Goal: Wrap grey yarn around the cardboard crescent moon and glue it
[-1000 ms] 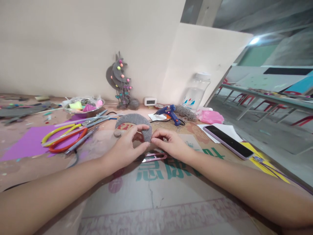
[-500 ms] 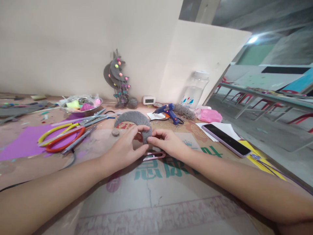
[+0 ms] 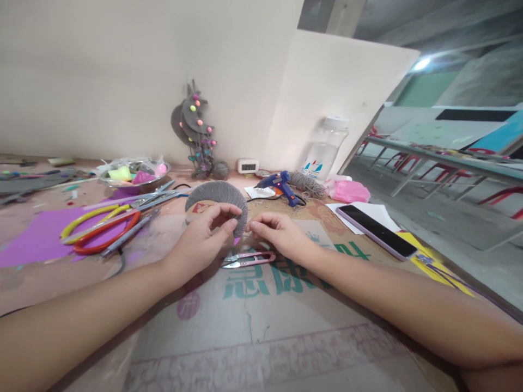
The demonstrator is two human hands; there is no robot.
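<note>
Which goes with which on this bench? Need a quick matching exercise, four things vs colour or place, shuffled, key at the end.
Things:
1. crescent
2. small scissors
3. glue gun
4. phone

Colour or place:
A. blue, beside a heap of grey yarn
B. dark-screened, lying partly on white paper
C. pink-handled, lying just nearer the camera than the fingertips
D. grey and curved, partly hidden by the left hand

Pairs: 1-D, 2-C, 3-A, 4-B
</note>
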